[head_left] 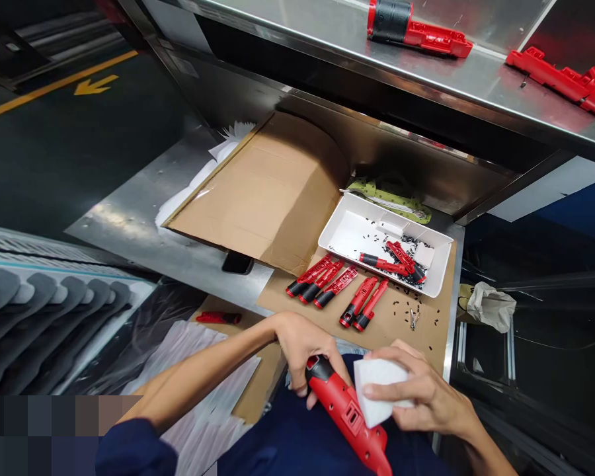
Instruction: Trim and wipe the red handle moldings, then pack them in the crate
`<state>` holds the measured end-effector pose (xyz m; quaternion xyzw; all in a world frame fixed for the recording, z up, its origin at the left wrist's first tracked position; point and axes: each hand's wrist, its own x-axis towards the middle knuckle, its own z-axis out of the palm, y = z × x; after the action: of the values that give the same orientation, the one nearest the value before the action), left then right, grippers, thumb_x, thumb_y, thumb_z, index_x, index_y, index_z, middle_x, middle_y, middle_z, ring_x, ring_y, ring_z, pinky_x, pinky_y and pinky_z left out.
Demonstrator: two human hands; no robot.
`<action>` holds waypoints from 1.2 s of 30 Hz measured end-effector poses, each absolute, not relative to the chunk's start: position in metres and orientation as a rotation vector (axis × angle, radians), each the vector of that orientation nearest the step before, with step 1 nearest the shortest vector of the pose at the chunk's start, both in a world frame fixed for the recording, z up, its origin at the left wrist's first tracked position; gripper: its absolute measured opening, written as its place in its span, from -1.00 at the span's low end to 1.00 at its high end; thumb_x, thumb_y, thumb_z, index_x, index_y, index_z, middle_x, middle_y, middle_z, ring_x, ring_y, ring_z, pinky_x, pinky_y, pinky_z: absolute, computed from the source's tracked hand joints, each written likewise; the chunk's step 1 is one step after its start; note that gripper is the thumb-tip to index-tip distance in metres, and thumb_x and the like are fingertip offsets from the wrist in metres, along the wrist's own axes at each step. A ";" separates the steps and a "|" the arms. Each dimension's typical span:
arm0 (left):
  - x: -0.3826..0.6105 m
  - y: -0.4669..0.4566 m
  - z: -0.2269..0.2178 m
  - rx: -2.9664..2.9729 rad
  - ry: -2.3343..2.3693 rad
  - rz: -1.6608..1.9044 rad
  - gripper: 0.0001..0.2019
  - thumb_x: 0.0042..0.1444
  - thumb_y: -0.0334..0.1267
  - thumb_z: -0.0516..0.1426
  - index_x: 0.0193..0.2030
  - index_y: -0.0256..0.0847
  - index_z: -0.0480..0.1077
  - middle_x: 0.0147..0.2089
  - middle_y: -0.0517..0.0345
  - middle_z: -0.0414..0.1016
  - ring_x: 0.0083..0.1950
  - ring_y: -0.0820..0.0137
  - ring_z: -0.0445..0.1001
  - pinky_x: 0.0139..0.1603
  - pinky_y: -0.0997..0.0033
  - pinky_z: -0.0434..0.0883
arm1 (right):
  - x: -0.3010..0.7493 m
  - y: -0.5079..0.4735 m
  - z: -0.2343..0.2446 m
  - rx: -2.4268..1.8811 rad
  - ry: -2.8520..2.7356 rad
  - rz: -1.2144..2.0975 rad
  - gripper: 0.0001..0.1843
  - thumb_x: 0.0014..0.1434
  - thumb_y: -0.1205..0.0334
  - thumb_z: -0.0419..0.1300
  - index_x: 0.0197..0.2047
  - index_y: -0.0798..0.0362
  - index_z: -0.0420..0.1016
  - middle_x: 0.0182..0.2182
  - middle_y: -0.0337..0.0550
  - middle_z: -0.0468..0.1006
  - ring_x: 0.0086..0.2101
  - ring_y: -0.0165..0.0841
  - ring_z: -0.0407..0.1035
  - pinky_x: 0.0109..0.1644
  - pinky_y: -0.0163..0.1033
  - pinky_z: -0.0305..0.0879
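Observation:
My left hand (pixel 305 350) is closed around the black-tipped end of a red plastic tool housing (pixel 350 416) held over my lap. My right hand (pixel 421 390) grips a white pad (pixel 379 390) pressed against the side of that housing. Just beyond my hands, several red and black handle shells (pixel 337 287) lie in a row on a cardboard sheet (pixel 426 324). A white tray (pixel 347 231) behind them holds more red parts (pixel 394 261) and small black screws.
A large bent cardboard sheet (pixel 268 192) covers the steel bench at left. Red housings (pixel 416 30) (pixel 565 79) lie on the upper steel shelf. Stacked grey parts (pixel 39 311) and white bags (pixel 198 370) sit at lower left. A crumpled white bag (pixel 490 307) hangs at right.

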<state>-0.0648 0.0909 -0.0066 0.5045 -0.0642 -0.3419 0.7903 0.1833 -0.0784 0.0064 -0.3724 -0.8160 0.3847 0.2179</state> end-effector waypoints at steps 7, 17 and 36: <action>-0.066 0.091 -0.012 1.060 -0.165 -0.682 -0.22 -0.14 -0.19 0.41 0.28 -0.25 0.35 -0.37 0.18 0.62 -0.42 0.28 0.58 -0.41 0.40 0.52 | 0.179 -0.073 0.009 -1.054 -2.207 1.078 -0.39 0.16 0.34 0.22 0.22 -0.38 0.40 0.19 -0.18 0.38 -0.10 -0.30 0.37 -0.03 -0.16 0.39; -0.068 0.082 -0.034 0.973 -0.194 -0.700 -0.17 -0.24 -0.31 0.45 0.27 -0.25 0.37 -0.43 0.21 0.60 -0.41 0.22 0.61 -0.43 0.36 0.55 | 0.180 -0.082 0.001 -1.117 -2.156 1.104 -0.41 0.19 0.33 0.22 0.23 -0.39 0.38 0.22 -0.19 0.39 0.10 -0.24 0.38 0.15 -0.08 0.38; -0.088 0.071 -0.033 0.997 -0.092 -0.631 -0.23 -0.18 0.03 0.42 0.17 -0.26 0.40 -0.41 0.18 0.56 -0.42 0.25 0.57 -0.42 0.31 0.54 | 0.194 -0.089 -0.025 -1.276 -1.972 1.259 -0.50 0.19 0.09 0.26 0.21 -0.33 0.44 0.27 -0.14 0.36 0.17 -0.11 0.37 0.17 -0.03 0.40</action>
<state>-0.0883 0.0711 -0.0325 0.4699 -0.0436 -0.2976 0.8299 0.1942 -0.0893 -0.0248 -0.4653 -0.7192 0.4589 0.2359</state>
